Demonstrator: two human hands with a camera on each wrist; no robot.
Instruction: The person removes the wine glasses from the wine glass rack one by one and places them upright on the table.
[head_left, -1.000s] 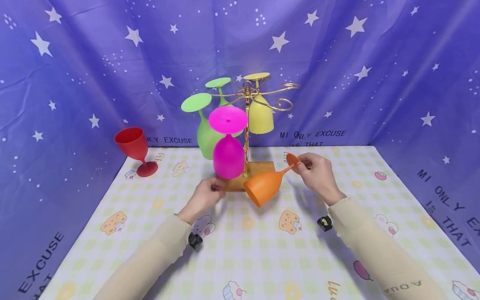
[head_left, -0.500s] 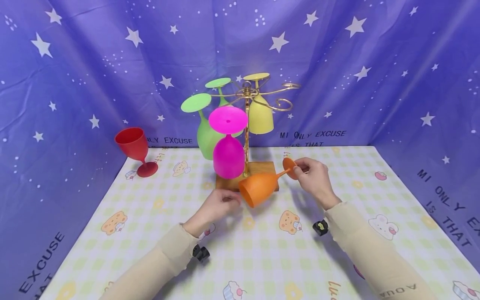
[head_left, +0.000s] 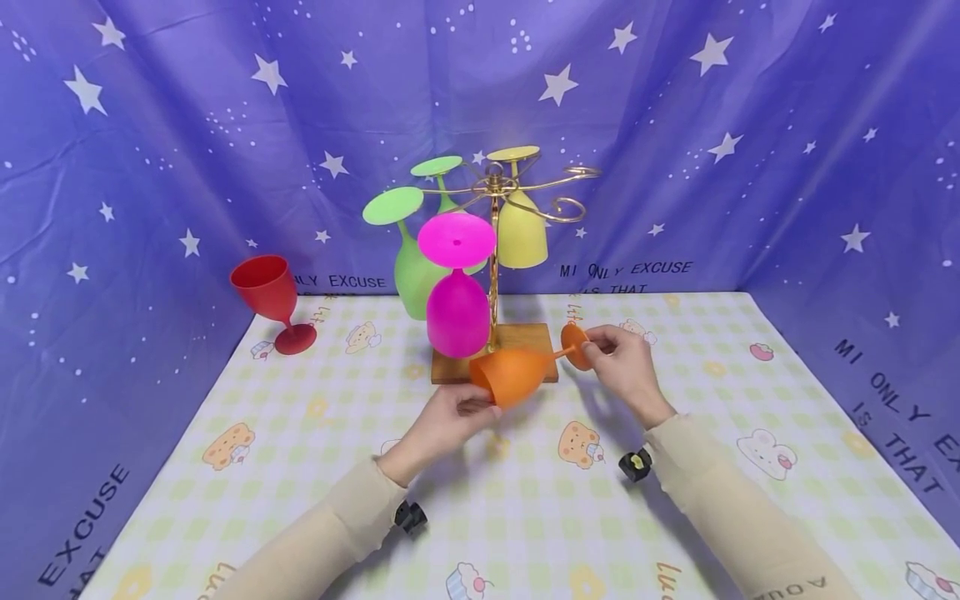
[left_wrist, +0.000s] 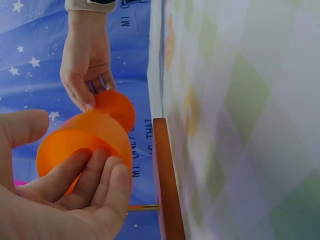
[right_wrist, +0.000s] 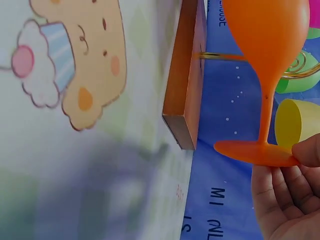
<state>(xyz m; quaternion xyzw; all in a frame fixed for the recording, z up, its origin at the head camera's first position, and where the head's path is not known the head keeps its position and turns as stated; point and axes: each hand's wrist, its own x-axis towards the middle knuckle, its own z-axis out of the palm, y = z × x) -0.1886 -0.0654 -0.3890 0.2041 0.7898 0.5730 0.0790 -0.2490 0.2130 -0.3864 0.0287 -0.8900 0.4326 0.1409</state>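
An orange goblet (head_left: 513, 375) is held tilted on its side in front of the rack's wooden base, its mouth toward the left. My right hand (head_left: 622, 362) pinches the goblet's round foot (right_wrist: 255, 153) between thumb and fingers. At the other end, my left hand (head_left: 448, 421) is at the mouth of the bowl (left_wrist: 85, 125). In the left wrist view its loosely bent fingers overlap the opening and its thumb stands apart from the rim; whether the fingers touch the bowl I cannot tell.
Behind stands a gold stemware rack (head_left: 492, 292) on a wooden base (head_left: 528, 335). A magenta goblet (head_left: 457, 317), two green goblets (head_left: 412, 271) and a yellow goblet (head_left: 522, 229) hang upside down from it. A red goblet (head_left: 264, 287) stands upright at the table's back left.
My right hand has brought the orange goblet left and turned it nearer to level. My left hand has moved from the rack's base rightward to the goblet's mouth.
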